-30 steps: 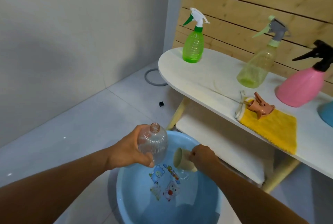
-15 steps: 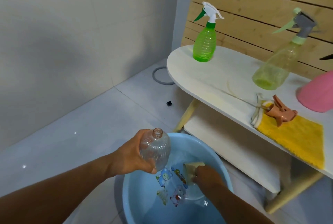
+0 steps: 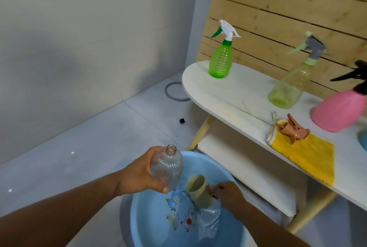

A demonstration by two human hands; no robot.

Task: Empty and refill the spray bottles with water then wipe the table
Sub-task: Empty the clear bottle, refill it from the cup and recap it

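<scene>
My left hand (image 3: 140, 173) grips a clear ribbed bottle (image 3: 167, 167) with no spray head, its open neck tilted up and away, over the blue basin (image 3: 208, 160) of water on the floor. My right hand (image 3: 228, 192) holds a beige cup (image 3: 198, 190) by its handle, just above the water, mouth towards the bottle. The bottle's orange spray head (image 3: 294, 130) lies on a yellow cloth (image 3: 306, 156) on the white table (image 3: 210, 90). A green spray bottle (image 3: 221, 62), a pale yellow-green one (image 3: 288, 90) and a pink one (image 3: 337, 109) stand on the table.
A lower shelf (image 3: 242, 165) sits under the tabletop, beside the basin. A grey ring (image 3: 174, 91) and a small black cube (image 3: 182, 121) lie on the tiled floor near the wall. A blue object (image 3: 362, 141) shows at the right edge of the table.
My right hand dipped the cup into the basin water and has lifted it out beside the bottle. My left hand kept the bottle over the basin.
</scene>
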